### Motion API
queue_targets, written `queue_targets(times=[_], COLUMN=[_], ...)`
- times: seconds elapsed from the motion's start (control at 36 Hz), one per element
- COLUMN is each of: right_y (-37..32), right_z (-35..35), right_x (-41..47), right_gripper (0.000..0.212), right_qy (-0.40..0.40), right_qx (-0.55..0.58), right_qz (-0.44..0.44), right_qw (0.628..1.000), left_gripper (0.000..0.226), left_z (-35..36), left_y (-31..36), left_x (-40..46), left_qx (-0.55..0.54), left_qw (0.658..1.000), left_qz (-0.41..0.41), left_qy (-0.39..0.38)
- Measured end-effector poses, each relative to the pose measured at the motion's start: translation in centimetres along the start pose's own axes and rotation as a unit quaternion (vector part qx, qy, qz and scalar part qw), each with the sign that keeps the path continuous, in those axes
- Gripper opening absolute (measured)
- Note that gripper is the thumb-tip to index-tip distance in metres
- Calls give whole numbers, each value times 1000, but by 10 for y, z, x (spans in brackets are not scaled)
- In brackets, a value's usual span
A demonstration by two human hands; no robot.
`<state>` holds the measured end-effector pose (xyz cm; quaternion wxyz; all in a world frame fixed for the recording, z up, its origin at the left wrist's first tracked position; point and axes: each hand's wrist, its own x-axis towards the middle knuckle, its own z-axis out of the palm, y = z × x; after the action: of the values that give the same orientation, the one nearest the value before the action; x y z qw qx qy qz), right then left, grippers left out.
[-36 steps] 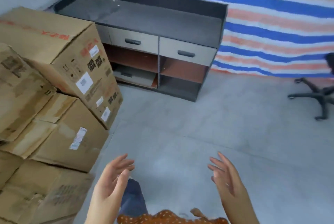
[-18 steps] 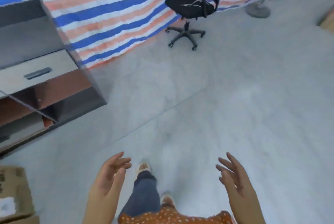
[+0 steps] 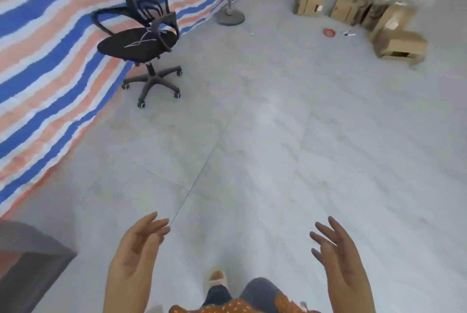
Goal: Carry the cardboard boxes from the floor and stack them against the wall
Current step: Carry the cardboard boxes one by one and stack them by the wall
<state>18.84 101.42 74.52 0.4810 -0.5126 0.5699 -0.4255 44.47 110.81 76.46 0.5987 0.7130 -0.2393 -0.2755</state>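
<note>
1. The view has swung off the stacked pile to the cardboard boxes clustered on the floor far ahead, right.
2. Left hand and right hand hang relaxed, fingers spread, holding nothing.
3. Judged: walking to fetch another box.

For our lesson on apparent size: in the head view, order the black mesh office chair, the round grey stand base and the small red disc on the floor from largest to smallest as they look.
1. Black mesh office chair
2. Round grey stand base
3. Small red disc

The chair stands nearer the camera, which enlarges it.
</note>
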Motion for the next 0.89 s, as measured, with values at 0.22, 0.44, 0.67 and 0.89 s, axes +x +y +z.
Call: queue_targets(times=[0.22, 0.44, 0.67, 0.89], right_y=[1, 10, 1, -10], right_z=[-12, -50, -152, -238], right_x=[31, 100, 222, 328], right_gripper=[36, 49, 58, 26], right_qy=[129, 187, 215, 215], right_qx=[12, 1, -29, -41], right_qz=[-1, 27, 15, 11], right_qw=[992, 982, 976, 976], left_gripper=[35, 22, 26, 27], left_z=[65, 165, 327, 485], left_y=[17, 38, 54, 85], left_x=[65, 111, 131, 139], left_qx=[20, 38, 14, 30], left_qw=[990, 974, 968, 946], left_qz=[-14, -4, -8, 2], left_qy=[-142, -224, -252, -324])
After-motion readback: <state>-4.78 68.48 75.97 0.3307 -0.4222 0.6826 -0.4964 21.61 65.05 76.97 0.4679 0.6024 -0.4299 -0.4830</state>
